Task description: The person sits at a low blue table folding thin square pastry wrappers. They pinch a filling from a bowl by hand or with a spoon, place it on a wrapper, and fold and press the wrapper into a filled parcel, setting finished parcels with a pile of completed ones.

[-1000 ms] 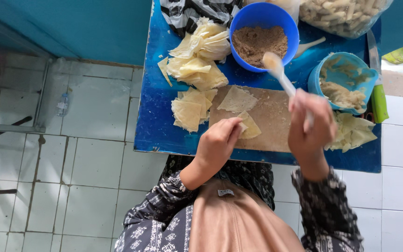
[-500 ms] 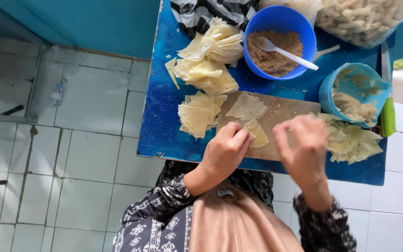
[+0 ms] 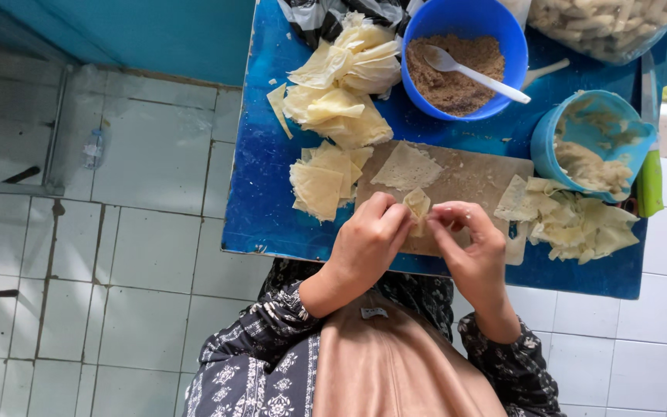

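Observation:
My left hand (image 3: pixel 368 241) and my right hand (image 3: pixel 468 243) meet over the near part of a brown cutting board (image 3: pixel 472 179). Both pinch one small pale dough wrapper (image 3: pixel 417 205) between their fingertips. A second flat wrapper (image 3: pixel 407 167) lies on the board just beyond. The blue bowl (image 3: pixel 426 23) of brown minced filling stands at the back, with a white spoon (image 3: pixel 476 71) resting in it. The spoon is apart from both hands.
Stacks of pale wrappers lie left of the board (image 3: pixel 326 181) and further back (image 3: pixel 349 77). More wrappers (image 3: pixel 573 224) pile at the right, beside a light blue tub (image 3: pixel 596 143) of paste. A clear bag of pale pieces (image 3: pixel 604 23) sits back right. The blue table (image 3: pixel 260 193) stands on white floor tiles.
My right hand put the white spoon back into the blue bowl and came down to the board. Both hands now pinch the wrapper together.

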The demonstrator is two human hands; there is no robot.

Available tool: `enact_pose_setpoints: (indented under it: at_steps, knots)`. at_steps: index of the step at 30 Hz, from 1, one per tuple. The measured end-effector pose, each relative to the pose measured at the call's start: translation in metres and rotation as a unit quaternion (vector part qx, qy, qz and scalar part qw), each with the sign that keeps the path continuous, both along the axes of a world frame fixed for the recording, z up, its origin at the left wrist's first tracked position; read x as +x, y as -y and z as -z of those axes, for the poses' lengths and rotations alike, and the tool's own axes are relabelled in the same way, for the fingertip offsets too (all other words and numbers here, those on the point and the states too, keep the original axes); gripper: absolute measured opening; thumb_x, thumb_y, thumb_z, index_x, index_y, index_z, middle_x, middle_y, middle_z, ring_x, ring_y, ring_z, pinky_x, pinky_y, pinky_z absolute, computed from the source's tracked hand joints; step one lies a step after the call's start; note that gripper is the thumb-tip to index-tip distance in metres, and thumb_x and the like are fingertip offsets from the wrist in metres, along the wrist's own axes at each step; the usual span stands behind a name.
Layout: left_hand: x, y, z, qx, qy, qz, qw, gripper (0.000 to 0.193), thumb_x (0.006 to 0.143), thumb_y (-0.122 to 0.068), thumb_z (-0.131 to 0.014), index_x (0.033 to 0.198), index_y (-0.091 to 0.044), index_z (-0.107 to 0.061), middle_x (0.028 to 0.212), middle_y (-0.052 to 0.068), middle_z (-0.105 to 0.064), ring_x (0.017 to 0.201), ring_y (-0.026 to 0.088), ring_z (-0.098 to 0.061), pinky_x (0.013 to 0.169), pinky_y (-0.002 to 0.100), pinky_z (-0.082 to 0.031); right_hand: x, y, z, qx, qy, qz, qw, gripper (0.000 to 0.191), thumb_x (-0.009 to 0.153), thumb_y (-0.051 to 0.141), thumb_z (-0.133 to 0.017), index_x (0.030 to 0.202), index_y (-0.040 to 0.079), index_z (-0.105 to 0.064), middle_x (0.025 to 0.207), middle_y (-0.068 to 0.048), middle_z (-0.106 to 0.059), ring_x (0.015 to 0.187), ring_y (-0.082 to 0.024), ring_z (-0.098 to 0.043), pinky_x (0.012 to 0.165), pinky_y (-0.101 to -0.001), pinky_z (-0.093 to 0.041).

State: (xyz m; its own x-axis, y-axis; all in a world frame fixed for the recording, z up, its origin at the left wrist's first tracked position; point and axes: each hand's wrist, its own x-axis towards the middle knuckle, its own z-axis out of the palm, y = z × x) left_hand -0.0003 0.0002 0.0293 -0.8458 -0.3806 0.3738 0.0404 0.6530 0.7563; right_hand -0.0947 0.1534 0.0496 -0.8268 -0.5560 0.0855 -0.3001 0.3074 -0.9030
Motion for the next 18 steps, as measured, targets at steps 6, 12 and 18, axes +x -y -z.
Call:
enact_pose_setpoints:
  at_steps: [6,12,18]
  knots:
    - [-0.001,0.002,0.001,0.012,-0.026,0.016,0.999,0.030,0.089,-0.006,-0.071,0.118,-0.004,-0.063,0.116,0.016,-0.058,0.097,0.032,-0.065,0.076,0.036,-0.056,-0.005,0.007,0.008,0.031,-0.120,-0.043,0.991,0.021,0.084,-0.002,-0.079,0.101,0.003,-0.067,0.098,-0.008,-0.064,0.091,-0.019,-0.063,0.078,-0.0300,-0.052]
    - [0.002,0.004,0.003,-0.099,-0.016,0.046,0.994,0.027,0.087,-0.004,-0.068,0.113,-0.008,-0.064,0.123,0.008,-0.060,0.105,0.025,-0.066,0.083,0.033,-0.058,-0.002,0.003,-0.012,0.137,-0.318,-0.111,0.931,0.020,0.083,0.001,-0.077,0.102,0.003,-0.072,0.103,-0.011,-0.066,0.098,-0.031,-0.061,0.086,-0.0416,-0.048]
    - [0.007,0.029,-0.003,-0.149,-0.028,0.140,0.979,0.028,0.089,-0.017,-0.070,0.113,-0.005,-0.064,0.121,0.011,-0.060,0.107,0.028,-0.060,0.085,0.040,-0.051,-0.001,-0.004,-0.015,0.164,-0.427,-0.152,0.876,0.021,0.084,0.005,-0.075,0.104,0.001,-0.074,0.105,-0.010,-0.069,0.100,-0.030,-0.063,0.087,-0.0428,-0.046]
